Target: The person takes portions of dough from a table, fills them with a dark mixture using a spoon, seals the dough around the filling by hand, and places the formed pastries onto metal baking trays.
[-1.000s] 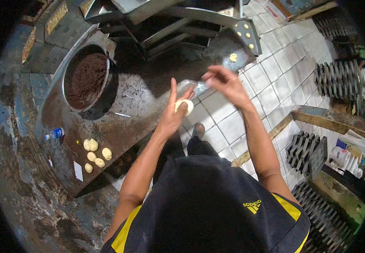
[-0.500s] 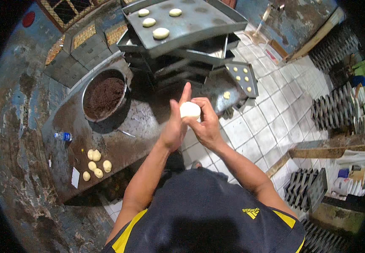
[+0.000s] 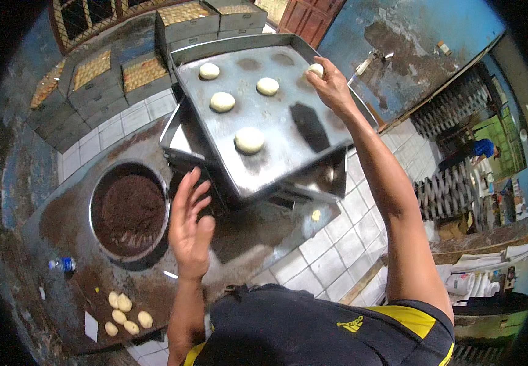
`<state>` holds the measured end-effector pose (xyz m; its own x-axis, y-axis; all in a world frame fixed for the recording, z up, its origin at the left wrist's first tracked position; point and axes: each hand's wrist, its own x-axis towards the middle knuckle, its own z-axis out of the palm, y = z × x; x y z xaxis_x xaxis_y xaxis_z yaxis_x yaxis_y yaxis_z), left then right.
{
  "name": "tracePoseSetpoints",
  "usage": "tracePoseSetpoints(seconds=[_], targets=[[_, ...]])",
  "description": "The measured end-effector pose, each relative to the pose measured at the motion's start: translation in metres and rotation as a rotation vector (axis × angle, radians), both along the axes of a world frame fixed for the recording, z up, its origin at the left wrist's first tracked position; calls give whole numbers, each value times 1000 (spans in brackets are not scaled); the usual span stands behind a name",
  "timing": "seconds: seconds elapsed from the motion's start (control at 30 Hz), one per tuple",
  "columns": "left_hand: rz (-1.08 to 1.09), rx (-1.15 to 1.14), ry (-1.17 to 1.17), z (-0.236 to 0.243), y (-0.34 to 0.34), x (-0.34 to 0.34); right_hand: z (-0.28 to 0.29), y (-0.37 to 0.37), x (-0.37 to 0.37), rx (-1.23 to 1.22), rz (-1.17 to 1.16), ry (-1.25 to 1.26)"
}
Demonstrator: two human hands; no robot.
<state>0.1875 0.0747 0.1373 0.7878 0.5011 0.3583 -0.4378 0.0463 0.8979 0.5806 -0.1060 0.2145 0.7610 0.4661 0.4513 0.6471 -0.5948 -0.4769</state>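
Note:
My right hand [image 3: 328, 85] grips a pale round dough ball [image 3: 314, 70] at the far right of a metal tray [image 3: 288, 158] on top of a stack of trays. Several other round dough pieces [image 3: 249, 139] are spaced over that tray. My left hand [image 3: 189, 219] is open and empty, fingers apart, just right of a large metal bowl [image 3: 98, 207] of dark brown crumbly filling. At the lower left of the dark worktable [image 3: 50, 232] lie several unshaped-looking dough lumps [image 3: 145, 319], beside a white card [image 3: 90, 326] and a clear bottle with a blue label [image 3: 62, 265].
Stacked metal boxes [image 3: 93, 82] of baked pieces line the back left. A tiled floor [image 3: 331, 256] runs along the right, with racks of trays [image 3: 444, 192], where a person in blue [image 3: 482, 149] bends. A wooden ledge [image 3: 361, 280] edges the lower right.
My hands have separated: the right moved up and forward onto the tray with the dough ball, while the left let go and opened. The top tray now fills more of the view.

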Motion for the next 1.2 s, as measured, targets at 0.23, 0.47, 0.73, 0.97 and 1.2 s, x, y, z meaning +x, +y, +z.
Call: tracePoseSetpoints(seconds=[0.23,0.47,0.73,0.97,1.2], targets=[[253,122,372,-26,92,-25,-50,25,114,-596,233,155],[240,101,331,-47,108,-2,-60,35,114,-358,172,464],[349,214,419,-30,94,-52,-51,64,115,-414,178,394],[524,331,455,-11,41,-111,-66,114,77,-456,509,87],[669,280,498,-24,-52,-198,60,108,-24,-17,645,393]])
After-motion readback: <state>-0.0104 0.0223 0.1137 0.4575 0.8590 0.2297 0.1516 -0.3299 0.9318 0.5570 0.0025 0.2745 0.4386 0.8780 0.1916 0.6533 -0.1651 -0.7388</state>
